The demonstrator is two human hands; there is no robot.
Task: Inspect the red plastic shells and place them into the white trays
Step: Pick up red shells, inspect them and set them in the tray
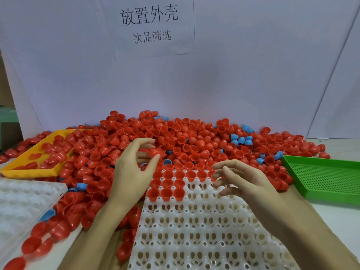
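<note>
A big heap of red plastic shells (194, 137) covers the table's far side. In front of me lies a white tray (194, 227) with round cells. Its far rows hold several red shells (165, 192), open side up. My left hand (132, 172) hovers over the tray's far left corner, thumb and curled fingers around a blurred red shell (153, 152). Spread and loosely bent, the fingers of my right hand (241, 182) hang over the far right cells and hold nothing that I can see.
A yellow tray (29, 168) with some red shells sits at the far left, and a green perforated tray (327, 178) at the right. A second white tray (21, 203) lies at the near left. Blue shells (240, 139) are mixed into the heap. A white wall with a sign stands behind.
</note>
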